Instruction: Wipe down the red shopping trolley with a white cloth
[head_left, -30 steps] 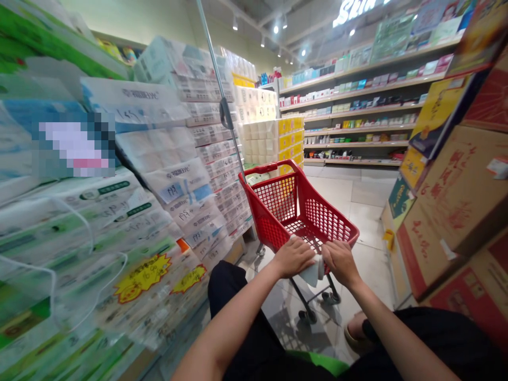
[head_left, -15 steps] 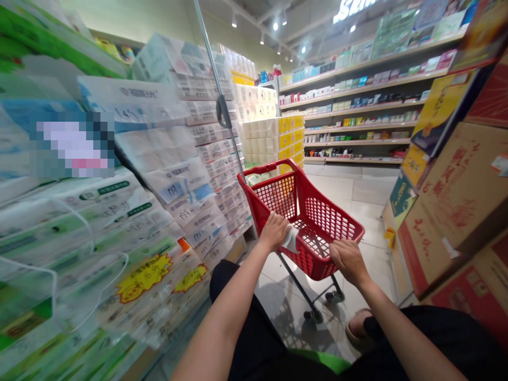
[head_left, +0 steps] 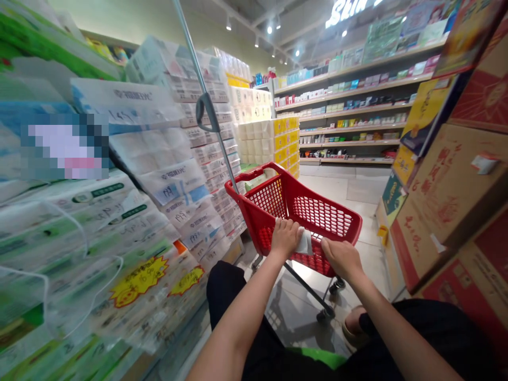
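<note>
A red plastic shopping cart (head_left: 254, 225) with perforated basket walls stands in front of my knees. My left hand (head_left: 284, 238) is closed over the basket's near rim, with a white wipe or tissue (head_left: 305, 242) pressed against the red plastic. Part of the wipe hangs over the outer wall; the rest is hidden under the fingers. Just to the right, my right hand (head_left: 344, 258) grips the same rim, its fingers curled around it. Little shows inside the basket beyond its gridded walls and floor.
Stacked tissue packs (head_left: 174, 185) rise along the left. A metal pole with a grey handle (head_left: 207, 112) stands behind the cart. Cardboard boxes (head_left: 452, 185) are piled on the right. Shelves of small goods (head_left: 349, 114) line the back. Pale tiled floor (head_left: 329, 182) lies beyond the cart.
My left hand has slid right along the rim with the wipe, coming closer to my right hand. The cart has turned slightly, and the view has shifted a little.
</note>
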A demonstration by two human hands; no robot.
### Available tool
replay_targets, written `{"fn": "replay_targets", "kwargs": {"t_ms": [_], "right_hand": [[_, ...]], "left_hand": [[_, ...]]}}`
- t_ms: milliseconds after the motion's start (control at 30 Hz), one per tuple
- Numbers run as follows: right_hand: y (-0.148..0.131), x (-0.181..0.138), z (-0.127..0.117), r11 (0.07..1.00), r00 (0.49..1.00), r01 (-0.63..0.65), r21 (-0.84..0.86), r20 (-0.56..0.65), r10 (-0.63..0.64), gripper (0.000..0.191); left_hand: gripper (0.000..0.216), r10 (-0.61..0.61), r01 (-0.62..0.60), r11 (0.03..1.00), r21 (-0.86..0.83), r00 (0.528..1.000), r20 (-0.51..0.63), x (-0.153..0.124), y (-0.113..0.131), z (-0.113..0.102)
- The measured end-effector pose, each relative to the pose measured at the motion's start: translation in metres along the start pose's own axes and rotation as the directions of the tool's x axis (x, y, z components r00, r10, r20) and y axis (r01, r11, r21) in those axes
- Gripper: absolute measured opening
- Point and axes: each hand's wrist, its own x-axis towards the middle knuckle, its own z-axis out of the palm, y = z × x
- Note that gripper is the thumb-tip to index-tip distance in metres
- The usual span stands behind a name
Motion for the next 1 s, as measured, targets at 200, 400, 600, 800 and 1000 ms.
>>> {"fn": "replay_targets", "kwargs": {"t_ms": [200, 400, 600, 800, 1000], "right_hand": [[0.004, -0.004, 0.011, 0.997, 0.998, 0.023, -0.071, -0.06, -0.027, 0.045], [0.013, -0.005, 0.011, 0.998, 0.997, 0.047, -0.04, -0.062, -0.049, 0.05], [0.019, -0.006, 0.003, 0.995, 0.995, 0.1, 0.001, -0.027, -0.1, 0.05], [0.024, -0.004, 0.004, 0.996, 0.996, 0.086, 0.026, -0.006, -0.085, 0.05], [0.018, -0.004, 0.008, 0.998, 0.997, 0.064, -0.004, -0.03, -0.065, 0.049]], "left_hand": [[0.031, -0.013, 0.012, 0.998, -0.061, 1.0, -0.025, -0.012, 0.041, 0.002], [0.03, 0.153, -0.151, 0.984, -0.092, 0.988, 0.017, -0.021, 0.062, 0.009], [0.033, 0.277, -0.279, 0.96, -0.004, 0.951, 0.137, -0.019, -0.014, -0.014], [0.029, 0.139, -0.166, 0.974, 0.151, 0.975, 0.176, -0.021, -0.108, -0.058], [0.029, 0.042, -0.055, 0.98, 0.193, 0.997, 0.07, -0.025, -0.128, -0.072]]}}
